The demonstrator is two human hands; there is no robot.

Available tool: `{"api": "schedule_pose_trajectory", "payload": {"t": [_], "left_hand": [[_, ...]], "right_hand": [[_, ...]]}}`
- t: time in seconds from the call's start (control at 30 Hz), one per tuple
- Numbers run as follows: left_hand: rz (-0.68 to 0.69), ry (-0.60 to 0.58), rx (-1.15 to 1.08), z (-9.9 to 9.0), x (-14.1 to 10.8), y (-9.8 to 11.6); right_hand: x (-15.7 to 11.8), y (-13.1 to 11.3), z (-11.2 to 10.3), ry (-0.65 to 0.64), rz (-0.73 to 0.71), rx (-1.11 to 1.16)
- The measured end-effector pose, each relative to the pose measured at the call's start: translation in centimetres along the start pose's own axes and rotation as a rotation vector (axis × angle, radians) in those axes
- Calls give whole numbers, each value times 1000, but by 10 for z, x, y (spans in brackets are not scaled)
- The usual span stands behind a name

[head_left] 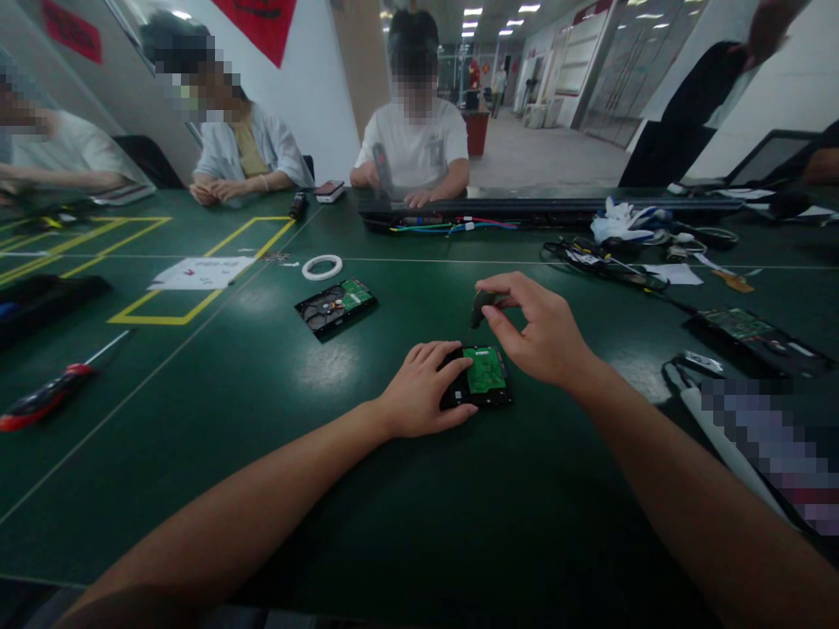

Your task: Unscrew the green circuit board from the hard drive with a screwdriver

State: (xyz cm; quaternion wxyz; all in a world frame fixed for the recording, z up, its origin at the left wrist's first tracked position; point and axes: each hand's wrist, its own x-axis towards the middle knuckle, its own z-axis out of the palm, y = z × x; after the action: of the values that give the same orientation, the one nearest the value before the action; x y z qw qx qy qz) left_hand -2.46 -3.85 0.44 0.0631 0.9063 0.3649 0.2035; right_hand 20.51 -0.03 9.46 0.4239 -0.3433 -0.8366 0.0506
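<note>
A hard drive (pixel 488 377) with a green circuit board lies flat on the table in front of me. My left hand (pixel 429 389) grips its left side, fingers across the top and thumb along the near edge. Above the drive's far edge, my right hand (pixel 534 328) is closed around a small screwdriver (pixel 481 307) with a dark handle. The thin shaft points down toward the drive; whether its tip sits in a screw is too small to tell. My left fingers cover part of the drive.
Farther left lie another hard drive (pixel 337 307), a white tape ring (pixel 322 267) and a red-black screwdriver (pixel 56 393). On the right are cables (pixel 599 260) and a third drive (pixel 764 336). A long black casing (pixel 551 210) runs along the far side, where people sit.
</note>
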Motion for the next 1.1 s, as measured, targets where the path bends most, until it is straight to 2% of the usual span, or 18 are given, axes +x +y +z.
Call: {"api": "schedule_pose_trajectory", "payload": {"t": [1.1], "left_hand": [[1,-4,-21,0,0,-1]], "right_hand": [[-2,3,6,29,39,-11]]}}
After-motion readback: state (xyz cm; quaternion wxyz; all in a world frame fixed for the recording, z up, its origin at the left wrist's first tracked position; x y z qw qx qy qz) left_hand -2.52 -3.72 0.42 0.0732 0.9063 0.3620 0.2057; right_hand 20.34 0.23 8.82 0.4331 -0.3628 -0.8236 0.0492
